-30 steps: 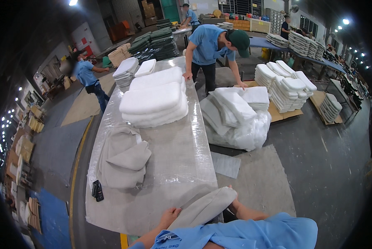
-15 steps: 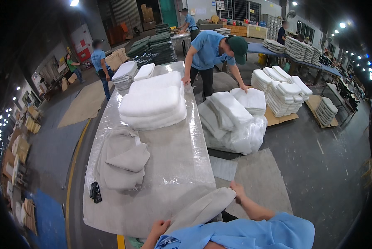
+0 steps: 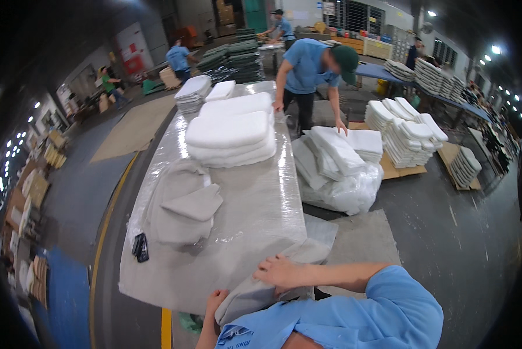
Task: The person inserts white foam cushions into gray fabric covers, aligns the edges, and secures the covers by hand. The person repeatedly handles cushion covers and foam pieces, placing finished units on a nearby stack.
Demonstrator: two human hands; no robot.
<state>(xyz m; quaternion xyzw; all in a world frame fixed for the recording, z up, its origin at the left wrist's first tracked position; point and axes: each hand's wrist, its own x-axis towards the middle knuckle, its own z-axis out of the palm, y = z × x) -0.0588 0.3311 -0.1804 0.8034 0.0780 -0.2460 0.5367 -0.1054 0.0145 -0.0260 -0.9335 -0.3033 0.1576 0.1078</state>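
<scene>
A grey cushion cover (image 3: pixel 245 300) lies at the table's near edge, against my body. My left hand (image 3: pixel 216 302) is closed at its left end, fingers curled on the fabric. Across the middle lies my right hand (image 3: pixel 283 273), its fingers bent over and gripping the cloth; part of the thumb side is hidden. The cover's far end (image 3: pixel 307 253) stretches past my right hand to the table's right edge. Whether anything is inside the cover I cannot tell. More grey covers (image 3: pixel 182 206) lie in a loose pile farther up the table.
The plastic-wrapped table (image 3: pixel 255 215) bears stacked white pads (image 3: pixel 229 129) and a small black object (image 3: pixel 140 247). A co-worker (image 3: pixel 307 67) in a cap touches white pads in a plastic bag (image 3: pixel 345 189) on the right. Other pad stacks (image 3: pixel 403 136) stand on cardboard beyond.
My right hand has moved left and inward from the cover's far right end onto its middle. My left hand has stayed near the left end. The view has shifted slightly.
</scene>
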